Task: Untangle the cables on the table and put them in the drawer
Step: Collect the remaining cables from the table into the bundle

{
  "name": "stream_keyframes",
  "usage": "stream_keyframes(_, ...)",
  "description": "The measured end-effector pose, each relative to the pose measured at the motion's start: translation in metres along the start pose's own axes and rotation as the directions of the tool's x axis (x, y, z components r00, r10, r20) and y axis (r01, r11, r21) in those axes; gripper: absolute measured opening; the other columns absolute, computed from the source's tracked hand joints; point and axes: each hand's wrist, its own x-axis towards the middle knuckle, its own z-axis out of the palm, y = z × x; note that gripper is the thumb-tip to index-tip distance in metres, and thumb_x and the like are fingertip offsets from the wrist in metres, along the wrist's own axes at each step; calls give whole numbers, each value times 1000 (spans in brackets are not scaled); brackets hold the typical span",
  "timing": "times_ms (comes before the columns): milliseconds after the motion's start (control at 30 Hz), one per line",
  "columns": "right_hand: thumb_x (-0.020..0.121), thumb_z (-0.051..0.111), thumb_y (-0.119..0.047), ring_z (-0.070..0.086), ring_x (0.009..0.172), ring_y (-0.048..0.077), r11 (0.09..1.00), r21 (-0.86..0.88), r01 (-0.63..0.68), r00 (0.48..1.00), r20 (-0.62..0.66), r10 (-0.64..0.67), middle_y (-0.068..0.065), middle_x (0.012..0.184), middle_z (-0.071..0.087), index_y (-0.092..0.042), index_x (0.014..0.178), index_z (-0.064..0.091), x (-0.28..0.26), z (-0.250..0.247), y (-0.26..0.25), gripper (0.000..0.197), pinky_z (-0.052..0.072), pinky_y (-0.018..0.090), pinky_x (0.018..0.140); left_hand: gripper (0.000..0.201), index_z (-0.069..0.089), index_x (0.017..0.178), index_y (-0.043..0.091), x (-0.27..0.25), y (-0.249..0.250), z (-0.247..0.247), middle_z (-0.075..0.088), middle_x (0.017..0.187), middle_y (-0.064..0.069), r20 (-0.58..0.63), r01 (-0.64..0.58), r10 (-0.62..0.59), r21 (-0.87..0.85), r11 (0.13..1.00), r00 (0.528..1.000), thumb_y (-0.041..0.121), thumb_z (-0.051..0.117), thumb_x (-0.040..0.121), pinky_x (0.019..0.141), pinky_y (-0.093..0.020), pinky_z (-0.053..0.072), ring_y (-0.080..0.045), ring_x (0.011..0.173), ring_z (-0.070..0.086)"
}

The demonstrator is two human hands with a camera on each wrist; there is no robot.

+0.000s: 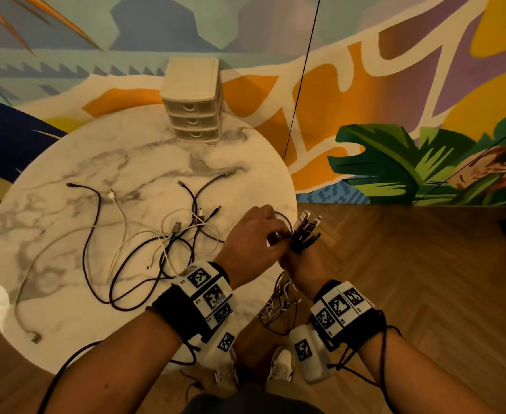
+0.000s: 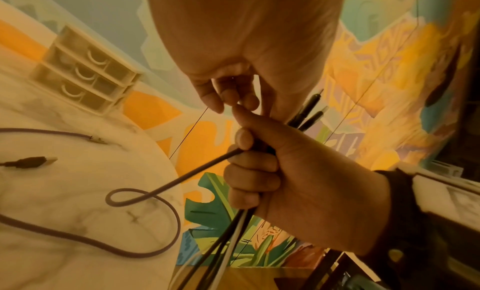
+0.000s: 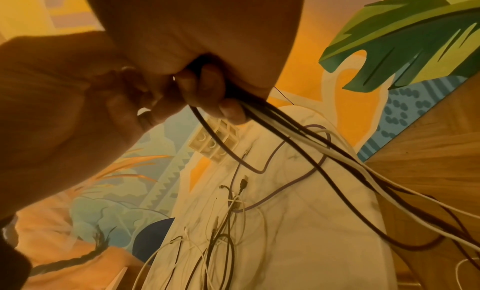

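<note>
My right hand (image 1: 301,265) (image 2: 255,171) (image 3: 207,88) is a fist around a bundle of cables (image 1: 305,231) off the table's right edge. Their plugs (image 2: 309,109) stick up and the cords (image 3: 311,150) hang toward the floor. My left hand (image 1: 272,234) (image 2: 228,101) (image 3: 135,105) curls its fingertips at the top of the bundle, pinching a cable end. A purple cable (image 2: 166,189) runs from the fist onto the round marble table (image 1: 66,294). A tangle of dark, purple and white cables (image 1: 168,234) lies mid-table. The small three-drawer unit (image 1: 193,109) (image 2: 85,72) stands at the far edge, all drawers shut.
A long white cable (image 1: 24,294) trails to the table's front left edge. Held cords dangle in a heap (image 1: 278,300) over the wooden floor (image 1: 425,294) beside my shoes (image 1: 281,363). A painted wall (image 1: 395,85) rises behind the table, with a thin black line (image 1: 302,70) hanging before it.
</note>
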Motion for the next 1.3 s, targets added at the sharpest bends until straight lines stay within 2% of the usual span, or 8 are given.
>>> stream_keyframes(100, 99, 41, -15, 44, 46, 5, 993, 115, -5, 998, -58, 12, -4, 54, 51, -14, 72, 57, 1, -3, 5, 32, 37, 20, 48, 25, 58, 109, 25, -1, -5, 1, 48, 103, 9, -57, 113, -132, -257, 960, 990, 26, 63, 85, 70, -12, 41, -1, 80, 47)
stream_keyframes(200, 100, 39, -24, 47, 58, 9, 999, 49, -20, 994, -107, 25, 3, 62, 54, -2, 69, 60, 4, -12, 4, 43, 39, 22, 58, 37, 50, 120, 25, -2, -20, 9, 58, 108, -1, 286, 383, -266, -533, 755, 921, 32, 52, 84, 61, -26, 44, -14, 72, 53)
stream_keyframes(400, 99, 36, -21, 48, 50, 19, 819, 573, 28, 967, -223, 123, 5, 51, 50, -7, 54, 48, 8, -36, -21, 48, 46, 29, 54, 24, 61, 110, 15, -39, -63, 46, 61, 102, 2, 611, 392, -331, 36, 919, 719, 31, 53, 94, 70, -18, 46, -2, 80, 57)
stream_keyframes(567, 95, 46, -43, 31, 40, 12, 797, 602, 52, 916, -346, 202, -2, 42, 32, -13, 49, 34, 5, -68, -20, 56, 30, 24, 45, 16, 66, 96, 20, -33, -139, -9, 64, 110, -9, 162, 545, -562, 140, 826, 811, 30, 54, 91, 81, -27, 41, -24, 103, 58)
stream_keyframes(767, 99, 37, -23, 47, 41, 16, 892, 451, -8, 964, -232, 126, 5, 45, 55, -6, 51, 53, 0, -52, -26, 53, 38, 25, 49, 27, 65, 91, 12, 25, -73, -84, 66, 95, -15, -327, 397, -306, 264, 879, 894, 31, 46, 93, 70, -36, 43, -35, 89, 60)
stream_keyframes(933, 99, 27, -48, 35, 38, 13, 990, 8, -139, 976, 172, 136, 6, 41, 46, -23, 56, 70, -12, -17, -40, 65, 30, 20, 44, 23, 58, 97, 18, 15, 21, -36, 63, 98, -4, 30, 116, -206, 743, 659, 978, 31, 39, 94, 63, -32, 39, -29, 87, 63)
stream_keyframes(1133, 98, 40, -40, 43, 47, 21, 979, 118, -167, 982, -68, 175, 21, 55, 49, 11, 92, 66, -4, -12, -19, 58, 38, 17, 48, 22, 46, 114, 18, -11, 21, 2, 60, 98, -1, 112, 0, -113, 710, 704, 987, 23, 35, 96, 55, -32, 37, -26, 77, 62)
stream_keyframes(1300, 97, 47, -32, 35, 40, 5, 962, 259, -87, 936, -310, 168, -6, 43, 40, -27, 97, 73, 11, -36, -16, 26, 31, 20, 45, 24, 55, 106, 15, -31, -49, 13, 61, 105, -7, 249, 262, -383, 409, 874, 890, 29, 37, 98, 80, -37, 46, -28, 97, 58)
